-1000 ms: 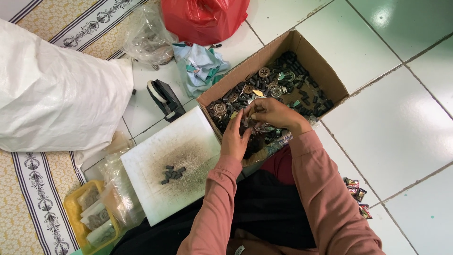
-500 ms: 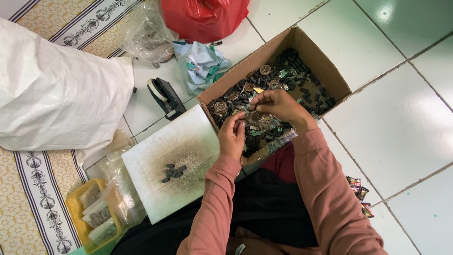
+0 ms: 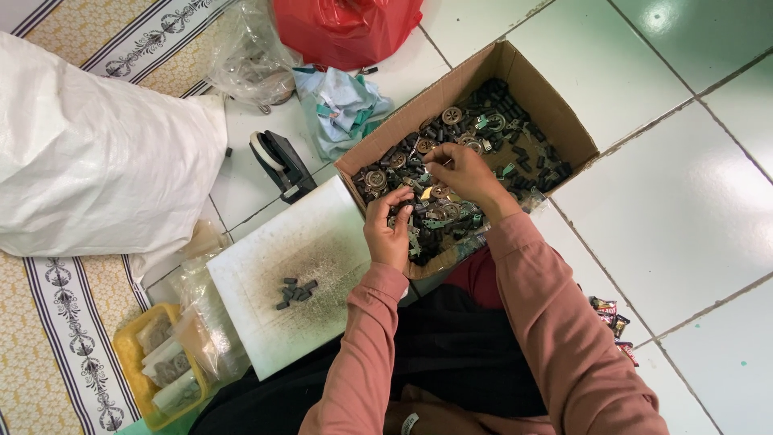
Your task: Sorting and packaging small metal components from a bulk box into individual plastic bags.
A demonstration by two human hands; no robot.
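Note:
A brown cardboard box (image 3: 541, 87) lies on the tiled floor, filled with several small dark parts (image 3: 491, 133) and round metal discs. My left hand (image 3: 390, 225) hovers over the box's near corner, fingers curled on a small dark part. My right hand (image 3: 460, 173) is above the middle of the box, fingertips pinched on a small part. The two hands are close together, a little apart. A white board (image 3: 322, 242) lies left of the box with a small pile of dark pieces (image 3: 295, 292) on it.
A large white sack (image 3: 97, 153) lies at the left on a patterned mat. A red bag (image 3: 346, 28), clear plastic bag (image 3: 254, 56), blue cloth (image 3: 342, 109) and black tape dispenser (image 3: 278, 161) sit behind the board. A yellow tray (image 3: 133, 362) holds packets; small wrappers (image 3: 612, 318) lie at right.
Both hands have shifted slightly over the box while handling small parts; my left hand drew back a little toward the near corner. The board and its pile are unchanged.

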